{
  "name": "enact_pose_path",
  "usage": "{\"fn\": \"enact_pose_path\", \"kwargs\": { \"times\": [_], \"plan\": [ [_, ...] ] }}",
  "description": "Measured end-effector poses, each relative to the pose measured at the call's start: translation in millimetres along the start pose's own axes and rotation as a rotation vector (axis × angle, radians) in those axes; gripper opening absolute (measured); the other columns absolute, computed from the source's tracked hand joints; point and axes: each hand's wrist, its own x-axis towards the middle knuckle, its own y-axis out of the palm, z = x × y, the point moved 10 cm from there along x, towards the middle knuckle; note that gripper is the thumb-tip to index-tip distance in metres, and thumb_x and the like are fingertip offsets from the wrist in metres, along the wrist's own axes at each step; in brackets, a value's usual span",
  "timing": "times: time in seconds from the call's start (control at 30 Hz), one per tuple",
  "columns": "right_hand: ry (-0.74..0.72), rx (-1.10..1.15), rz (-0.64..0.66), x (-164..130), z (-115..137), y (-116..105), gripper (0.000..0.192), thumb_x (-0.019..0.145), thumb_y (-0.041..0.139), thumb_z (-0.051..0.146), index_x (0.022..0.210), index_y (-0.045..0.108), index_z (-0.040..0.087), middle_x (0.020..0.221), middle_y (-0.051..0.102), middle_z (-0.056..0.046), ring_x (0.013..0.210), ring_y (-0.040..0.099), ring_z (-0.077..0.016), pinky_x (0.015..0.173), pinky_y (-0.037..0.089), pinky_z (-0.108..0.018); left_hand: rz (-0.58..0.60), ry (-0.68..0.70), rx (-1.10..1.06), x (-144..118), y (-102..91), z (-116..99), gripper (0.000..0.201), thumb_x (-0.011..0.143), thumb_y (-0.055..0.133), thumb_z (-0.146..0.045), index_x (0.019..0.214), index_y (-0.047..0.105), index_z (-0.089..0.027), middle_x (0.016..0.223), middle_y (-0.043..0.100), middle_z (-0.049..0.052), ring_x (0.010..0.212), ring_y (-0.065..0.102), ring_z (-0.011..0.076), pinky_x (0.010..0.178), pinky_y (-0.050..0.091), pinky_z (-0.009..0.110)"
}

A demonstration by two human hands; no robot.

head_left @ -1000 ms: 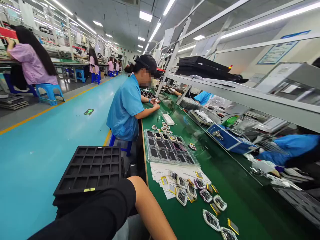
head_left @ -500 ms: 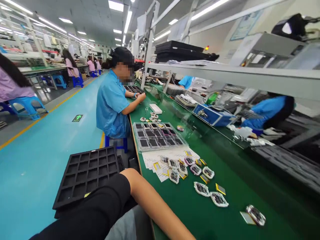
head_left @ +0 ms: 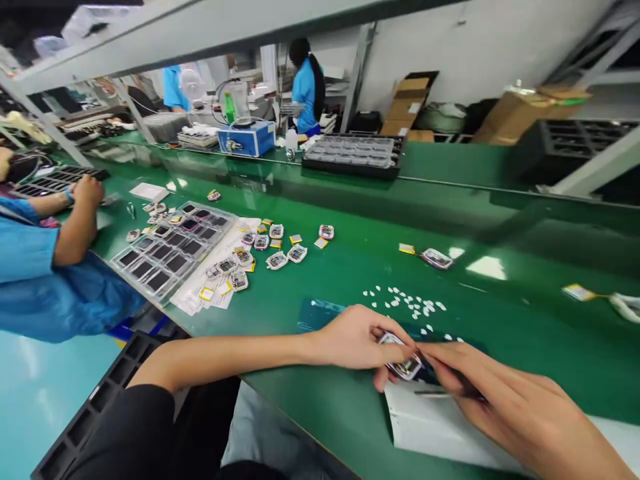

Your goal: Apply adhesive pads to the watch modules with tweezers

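Both hands have come into view since half a second ago, when only the left forearm showed at the near edge; the view has swung right along the green bench (head_left: 350, 267), so the co-worker in blue (head_left: 45, 280) now sits at the far left instead of the middle; the left hand (head_left: 357, 337) pinches a small white-rimmed part (head_left: 403, 363) between thumb and fingers, closed on it; the right hand (head_left: 505, 400) is closed on thin tweezers (head_left: 440, 393) whose tip points toward the part; the part sits low at the near edge, over a white sheet (head_left: 430, 427) and a dark blue film (head_left: 320, 313); it is rounded-square with a dark, patterned middle, its detail too blurred to read; small white bits (head_left: 405, 300) lie scattered just beyond the hands; to the left, a clear tray (head_left: 173, 250) holds dark rectangular pieces in its pockets, several pockets filled; loose parts like the held one (head_left: 277, 257) lie beside it with small yellow tabs; farther off, a black tray (head_left: 355, 153) carries rows of clear pockets, contents unclear; a blue box (head_left: 247, 139) stands to its left; an empty-celled black tray (head_left: 95, 407) sits near the left knee.
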Motion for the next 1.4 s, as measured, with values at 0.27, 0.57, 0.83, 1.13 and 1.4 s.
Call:
{"fn": "enact_pose_path", "kwargs": {
  "times": [0.27,0.57,0.83,1.13,1.4],
  "plan": [
    [0.132,-0.119,-0.145,15.6,-11.1,-22.2,0.030,0.098,0.058,0.006,0.124,0.061,0.021,0.107,0.080,-0.003,0.078,0.075,-0.0083,0.058,0.052,-0.016,-0.050,0.077,-0.073,-7.7,-0.6,-20.9,0.019,0.087,0.056,-0.004,0.102,0.061,-0.013,0.060,0.062,-0.009,0.041,0.063,0.0066,0.057,0.057,0.019],
    [0.058,-0.068,-0.027,10.7,3.3,-11.3,0.068,0.094,0.040,0.001,0.155,0.045,0.030,0.121,0.078,0.000,0.084,0.077,-0.0111,0.054,0.053,-0.019,-0.005,0.097,-0.136,-9.4,0.9,-20.4,0.033,0.077,0.055,-0.006,0.108,0.050,-0.018,0.072,0.065,-0.008,0.044,0.066,0.0091,0.045,0.052,0.017],
    [0.040,-0.036,-0.043,8.1,-0.7,-14.3,0.060,0.095,0.040,-0.003,0.145,0.054,0.027,0.113,0.080,0.002,0.092,0.078,-0.0147,0.074,0.063,-0.024,0.003,0.140,-0.116,-16.7,8.6,-29.7,0.025,0.083,0.054,-0.004,0.103,0.049,-0.018,0.068,0.063,-0.008,0.045,0.066,0.0069,0.047,0.050,0.014],
    [0.047,-0.011,-0.050,11.0,13.4,-16.9,0.082,0.095,0.041,-0.004,0.168,0.022,0.028,0.114,0.080,0.000,0.093,0.079,-0.0181,0.081,0.065,-0.030,-0.156,0.192,0.089,-23.6,1.6,-29.0,0.019,0.085,0.059,-0.010,0.098,0.049,-0.020,0.064,0.059,-0.008,0.049,0.066,0.0084,0.046,0.046,0.014],
    [0.055,-0.091,-0.060,10.4,24.0,-12.6,0.078,0.098,0.043,0.000,0.169,0.018,0.021,0.119,0.079,-0.006,0.089,0.079,-0.0215,0.074,0.065,-0.031,-0.228,0.248,0.223,-32.2,2.8,-33.2,0.016,0.088,0.061,-0.024,0.094,0.046,-0.021,0.062,0.057,-0.006,0.050,0.060,0.0084,0.044,0.041,0.015]
  ]
}}
